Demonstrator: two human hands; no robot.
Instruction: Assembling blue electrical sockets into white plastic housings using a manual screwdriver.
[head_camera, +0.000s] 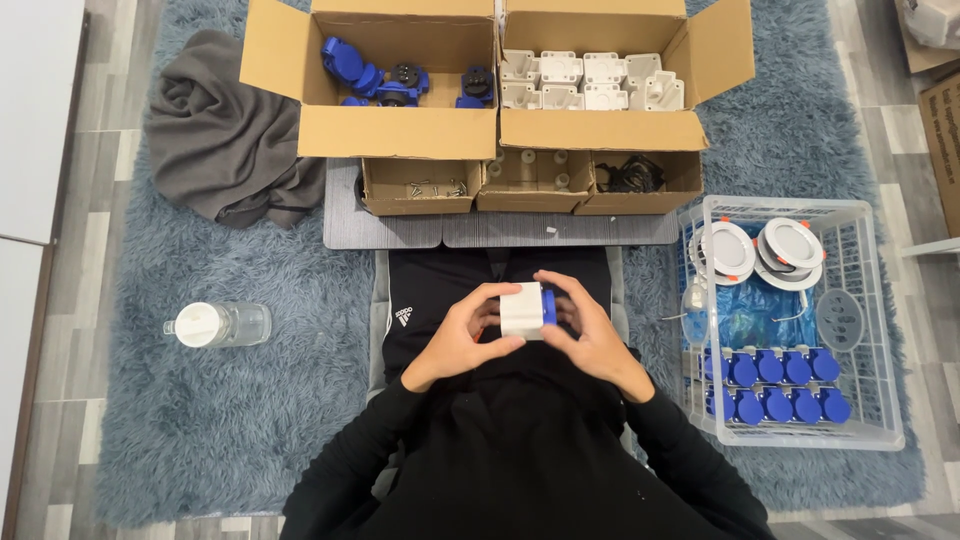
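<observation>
My left hand (462, 335) and my right hand (590, 335) both grip a small white box-shaped housing with a blue cap on its right side (527, 310), held over my lap. The left hand's fingers wrap its left side and top. On the other side, my right fingers press against the blue part. I sit on the floor in black clothes.
Ahead stand a cardboard box of blue socket parts (400, 80), a box of white housings (590, 82) and three small boxes of screws and bits (530, 180). A clear plastic crate (800, 320) at right holds blue-capped units and round lamps. A bottle (218, 324) lies left, a grey cloth (225, 130) beyond it.
</observation>
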